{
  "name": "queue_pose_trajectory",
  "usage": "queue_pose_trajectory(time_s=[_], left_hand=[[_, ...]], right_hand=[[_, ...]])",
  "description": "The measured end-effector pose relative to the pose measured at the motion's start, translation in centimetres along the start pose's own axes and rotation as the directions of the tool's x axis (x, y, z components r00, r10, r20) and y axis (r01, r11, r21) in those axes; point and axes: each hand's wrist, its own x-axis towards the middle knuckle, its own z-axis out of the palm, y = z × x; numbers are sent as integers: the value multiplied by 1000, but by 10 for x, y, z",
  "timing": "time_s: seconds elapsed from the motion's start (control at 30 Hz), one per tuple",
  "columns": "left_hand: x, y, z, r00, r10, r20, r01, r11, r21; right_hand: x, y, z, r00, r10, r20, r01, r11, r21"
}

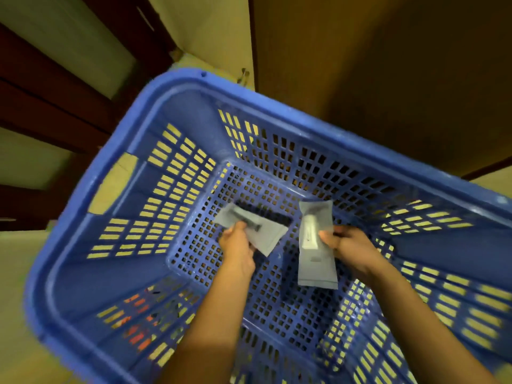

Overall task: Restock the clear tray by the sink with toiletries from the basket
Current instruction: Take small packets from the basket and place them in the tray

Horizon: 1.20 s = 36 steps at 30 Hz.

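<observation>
A big blue perforated basket fills the view, and both my arms reach down into it. My left hand pinches a grey sachet with a dark item inside, near the basket's floor. My right hand grips a second grey sachet that holds a small white tube, standing roughly upright. A dark flat packet lies on the basket floor behind the left sachet. The clear tray and the sink are out of view.
Dark wooden door frames and panels stand to the left of the basket. A brown wall or door surface rises behind it. Pale floor shows at the left. Something orange is visible through the basket's near wall.
</observation>
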Motion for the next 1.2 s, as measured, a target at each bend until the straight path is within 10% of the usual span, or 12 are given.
queue_pose_trajectory(time_s=[0.23,0.43,0.73,1.2], left_hand=[[-113,39,-42,920,138,367,-265,909,323],[-228,66,-65,731,186,656,-390,904,178],[-364,121,-82,507,437,743,-545,831,-117],[-446,149,-151,249,522,816,-708,672,-214]], right_hand=[[-93,-52,-4,950,-146,276,80,968,237],[-200,-109,-2,861,-351,369,250,922,294],[-347,-181,-10,719,-616,323,618,778,109],[-493,-139,15,585,-810,48,801,586,125]])
